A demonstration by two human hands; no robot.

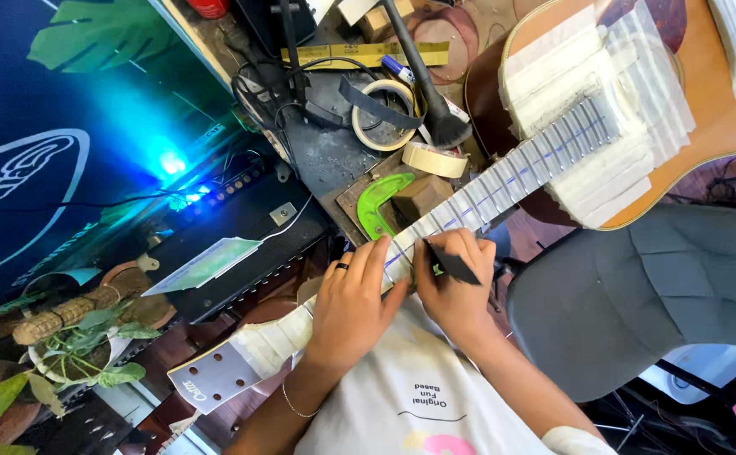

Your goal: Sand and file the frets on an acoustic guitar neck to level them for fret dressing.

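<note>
Beside taped guitar neck (503,181): tape rolls (385,114), brush (444,118).

A cluttered dark workbench (326,156) carries two rolls of cream masking tape (382,114), a yellow ruler (368,55), a black-bristled brush (435,109), a green curved plastic piece (375,200) and a brown wooden block (418,198)

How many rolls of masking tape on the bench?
2. One tape roll lies flat on the dark bench, next to the brush. A second, cream roll sits just below it, near the guitar neck. More may be hidden under the clutter.
</note>
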